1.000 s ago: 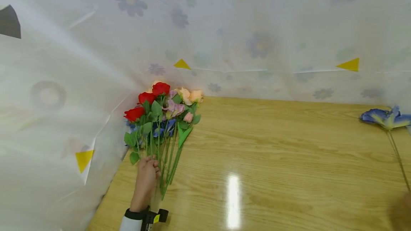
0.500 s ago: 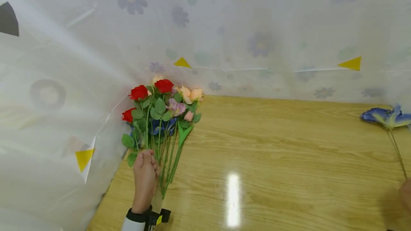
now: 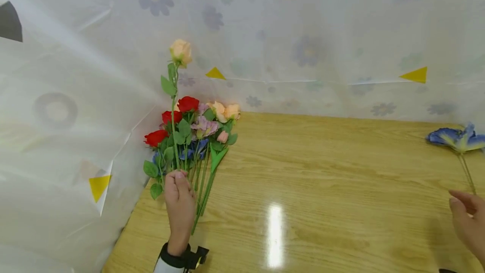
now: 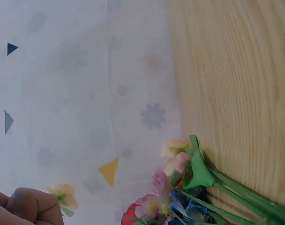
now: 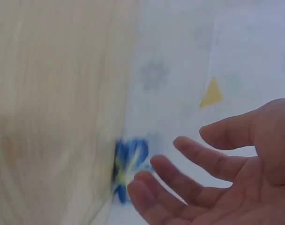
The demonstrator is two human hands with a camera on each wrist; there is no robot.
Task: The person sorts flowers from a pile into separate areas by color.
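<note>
My left hand [image 3: 181, 197] grips the green stem of a peach artificial rose [image 3: 181, 53], which stands upright above the other flowers in the head view. In the left wrist view, curled fingers [image 4: 37, 206] hide most of that stem. Behind the hand lies a pile of artificial flowers: red roses [image 3: 188, 104], pink-purple blooms [image 3: 205, 127], blue flowers [image 3: 198, 150], more peach roses [image 3: 231, 112] and a green tulip-like leaf [image 3: 217, 159]. At the far right, my right hand [image 3: 470, 220] is held above the table with fingers apart and nothing in them. A blue artificial flower [image 3: 456, 139] lies just beyond it.
The wooden table [image 3: 322, 172] meets a patterned white sheet [image 3: 288, 37] at the back and left. Yellow triangles [image 3: 414, 75] mark the sheet. Flower stems [image 3: 206, 195] extend toward the table's front.
The peach rose has risen out of the pile in my left hand, and the red roses have shifted. My right hand has come further into view from the right edge, beside the blue flower's stem.
</note>
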